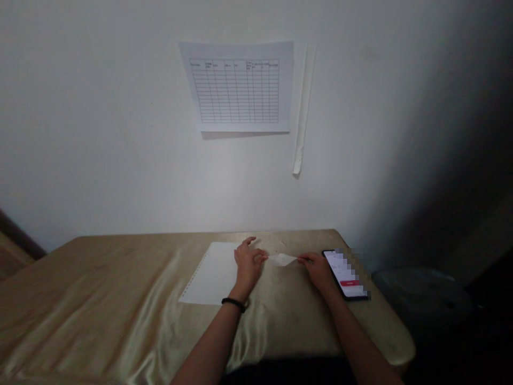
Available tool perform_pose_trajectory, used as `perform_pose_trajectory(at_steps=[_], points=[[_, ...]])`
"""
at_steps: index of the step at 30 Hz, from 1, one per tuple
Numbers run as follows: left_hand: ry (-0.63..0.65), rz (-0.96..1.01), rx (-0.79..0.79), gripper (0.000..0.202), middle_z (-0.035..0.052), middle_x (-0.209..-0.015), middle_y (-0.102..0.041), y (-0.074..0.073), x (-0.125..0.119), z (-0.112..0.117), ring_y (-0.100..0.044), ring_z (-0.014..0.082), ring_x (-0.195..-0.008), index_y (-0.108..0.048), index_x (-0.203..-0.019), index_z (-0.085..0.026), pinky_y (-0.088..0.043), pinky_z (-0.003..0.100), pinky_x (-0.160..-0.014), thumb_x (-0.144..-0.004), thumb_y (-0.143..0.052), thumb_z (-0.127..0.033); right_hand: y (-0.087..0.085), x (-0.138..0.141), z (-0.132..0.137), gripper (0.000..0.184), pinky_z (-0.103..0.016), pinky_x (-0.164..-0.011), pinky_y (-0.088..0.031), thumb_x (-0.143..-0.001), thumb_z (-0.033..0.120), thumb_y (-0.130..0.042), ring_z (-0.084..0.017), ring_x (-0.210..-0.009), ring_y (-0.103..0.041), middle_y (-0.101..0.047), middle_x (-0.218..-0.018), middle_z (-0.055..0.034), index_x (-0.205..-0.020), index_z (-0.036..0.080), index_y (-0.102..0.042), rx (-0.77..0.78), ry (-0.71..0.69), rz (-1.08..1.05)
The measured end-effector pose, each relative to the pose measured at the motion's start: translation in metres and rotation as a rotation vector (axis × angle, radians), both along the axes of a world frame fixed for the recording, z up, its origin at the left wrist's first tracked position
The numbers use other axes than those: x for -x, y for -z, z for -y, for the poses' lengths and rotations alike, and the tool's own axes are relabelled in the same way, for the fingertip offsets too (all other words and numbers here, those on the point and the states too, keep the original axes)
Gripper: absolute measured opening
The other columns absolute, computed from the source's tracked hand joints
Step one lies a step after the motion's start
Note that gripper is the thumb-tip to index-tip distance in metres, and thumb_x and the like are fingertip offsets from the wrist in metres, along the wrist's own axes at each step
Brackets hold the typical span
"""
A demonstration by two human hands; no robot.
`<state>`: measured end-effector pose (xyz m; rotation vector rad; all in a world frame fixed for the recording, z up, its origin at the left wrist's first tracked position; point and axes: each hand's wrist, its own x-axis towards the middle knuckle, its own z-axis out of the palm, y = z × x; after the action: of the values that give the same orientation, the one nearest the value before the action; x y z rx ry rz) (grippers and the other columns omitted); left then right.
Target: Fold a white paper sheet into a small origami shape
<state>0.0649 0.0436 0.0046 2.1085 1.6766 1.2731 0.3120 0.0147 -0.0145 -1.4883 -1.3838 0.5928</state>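
Note:
A small folded piece of white paper (pixel 282 260) is stretched between my two hands, just above the table. My left hand (pixel 247 263) pinches its left end, with one finger raised, and a dark band circles that wrist. My right hand (pixel 316 267) pinches the paper's right end. A larger white sheet with punched holes down its left edge (pixel 210 274) lies flat on the table under and left of my left hand. A phone with a lit screen (pixel 345 274) lies right beside my right hand.
The table (pixel 100 299) has a shiny tan cloth and stands against a white wall. A printed grid sheet (pixel 238 88) and a white paper strip (pixel 301 123) hang on the wall. A dark round object (pixel 417 294) sits to the right, beyond the table's edge.

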Motion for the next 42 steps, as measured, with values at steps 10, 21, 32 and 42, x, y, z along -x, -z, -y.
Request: perform_pose_trajectory(at_steps=[10, 21, 32, 42], points=[[0.016, -0.031, 0.065, 0.023, 0.0086, -0.145, -0.054, 0.008, 0.001, -0.006, -0.047, 0.0335, -0.132, -0.079, -0.103, -0.032, -0.029, 0.065, -0.111, -0.08, -0.077, -0.027, -0.016, -0.02, -0.013, 0.022, -0.043, -0.089, -0.054, -0.074, 0.038, -0.068, -0.029, -0.091, -0.072, -0.079, -0.09, -0.0064, -0.087, 0.024, -0.08, -0.047, 0.063, -0.026], [-0.038, -0.081, 0.098, 0.044, 0.013, -0.148, -0.049, 0.021, 0.002, -0.011, -0.05, 0.035, -0.128, -0.071, -0.119, -0.028, -0.035, 0.061, -0.109, -0.077, -0.08, -0.033, -0.027, -0.106, -0.033, 0.032, -0.033, -0.068, -0.049, -0.079, 0.036, -0.062, -0.03, -0.081, -0.072, -0.078, -0.09, -0.0157, -0.098, 0.017, -0.08, 0.101, 0.513, 0.273], [-0.058, -0.215, 0.29, 0.06, 0.0118, -0.156, -0.036, 0.008, -0.003, 0.001, -0.042, 0.0316, -0.137, -0.054, -0.139, -0.034, -0.029, 0.061, -0.113, -0.083, -0.075, -0.038, -0.02, -0.128, -0.036, 0.031, -0.03, -0.064, -0.046, -0.08, 0.034, -0.066, -0.029, -0.084, -0.073, -0.078, -0.092, -0.0154, -0.101, 0.016, -0.08, 0.283, 0.567, 0.376], [-0.049, -0.24, 0.306, 0.06, 0.0131, -0.158, -0.033, 0.008, -0.003, 0.002, -0.04, 0.0327, -0.139, -0.05, -0.141, -0.034, -0.027, 0.064, -0.112, -0.085, -0.071, -0.042, -0.017, -0.128, -0.036, 0.033, -0.03, -0.066, -0.049, -0.083, 0.036, -0.064, -0.028, -0.086, -0.073, -0.078, -0.095, -0.0139, -0.106, 0.017, -0.078, 0.3, 0.557, 0.39]])
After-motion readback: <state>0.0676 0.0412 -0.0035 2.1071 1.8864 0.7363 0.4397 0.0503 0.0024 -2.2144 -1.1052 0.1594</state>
